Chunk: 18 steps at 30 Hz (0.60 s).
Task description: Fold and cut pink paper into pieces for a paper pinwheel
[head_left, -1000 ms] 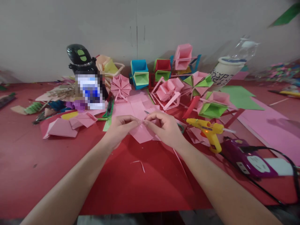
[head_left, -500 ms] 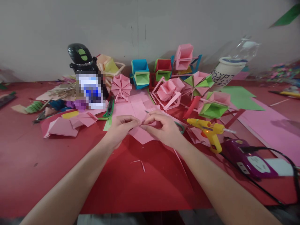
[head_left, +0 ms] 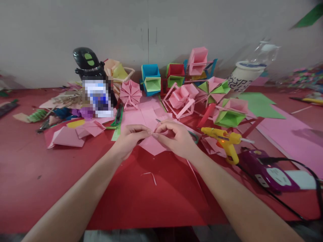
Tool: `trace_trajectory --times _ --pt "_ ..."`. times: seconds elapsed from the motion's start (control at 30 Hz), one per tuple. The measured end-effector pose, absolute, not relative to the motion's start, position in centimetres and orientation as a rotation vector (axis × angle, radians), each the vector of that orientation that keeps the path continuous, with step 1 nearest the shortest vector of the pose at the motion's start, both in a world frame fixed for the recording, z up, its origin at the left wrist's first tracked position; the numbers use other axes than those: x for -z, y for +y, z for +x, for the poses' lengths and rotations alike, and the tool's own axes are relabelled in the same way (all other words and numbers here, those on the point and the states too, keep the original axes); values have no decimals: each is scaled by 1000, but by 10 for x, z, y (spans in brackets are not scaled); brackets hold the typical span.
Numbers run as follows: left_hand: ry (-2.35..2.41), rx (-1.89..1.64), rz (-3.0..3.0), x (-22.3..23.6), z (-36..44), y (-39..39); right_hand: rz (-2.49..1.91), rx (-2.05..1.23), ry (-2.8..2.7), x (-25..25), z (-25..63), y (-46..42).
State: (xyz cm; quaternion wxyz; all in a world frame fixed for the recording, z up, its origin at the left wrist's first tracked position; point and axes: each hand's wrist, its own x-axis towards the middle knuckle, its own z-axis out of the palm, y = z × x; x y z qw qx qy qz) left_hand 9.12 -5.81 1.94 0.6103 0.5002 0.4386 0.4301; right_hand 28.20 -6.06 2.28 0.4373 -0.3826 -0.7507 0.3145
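Observation:
My left hand [head_left: 130, 139] and my right hand [head_left: 176, 137] meet fingertip to fingertip at the middle of the table. Thumbs and forefingers are pinched together on a piece of pink paper [head_left: 153, 146], and its pointed lower edge shows beneath them. The fingers hide just where they grip it. Beyond the hands lie more pink paper sheets [head_left: 145, 114]. Beside my right hand shows the green handle of a pair of scissors [head_left: 193, 137], partly covered by that hand.
A yellow hot glue gun [head_left: 224, 139] lies right, near a purple power strip [head_left: 270, 171] with black cords. Folded paper models [head_left: 183, 95] line the back. A phone [head_left: 98, 97] leans on a black figure at left. Paper scraps [head_left: 152, 178] lie in front.
My fingertips have shifted very slightly and come closer together over the pink paper. Nothing else has visibly moved.

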Motion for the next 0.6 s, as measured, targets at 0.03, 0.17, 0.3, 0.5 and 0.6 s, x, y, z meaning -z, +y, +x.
trace_trajectory --times 0.03,0.17,0.3,0.5,0.6 --pt "1020 -987 1160 -20 91 -58 -956 -785 -1863 -23 282 -60" --pt "1045 -971 1166 -20 91 -59 -977 -788 -1856 -23 281 -60" --pt "1021 -994 1185 -19 91 -58 -998 -770 -1855 -24 281 -60" --pt "1034 -986 1258 -17 90 -58 -994 -777 -1859 -25 281 -60" --pt "1085 -975 1312 -16 89 -58 -987 -794 -1857 -25 281 -61"
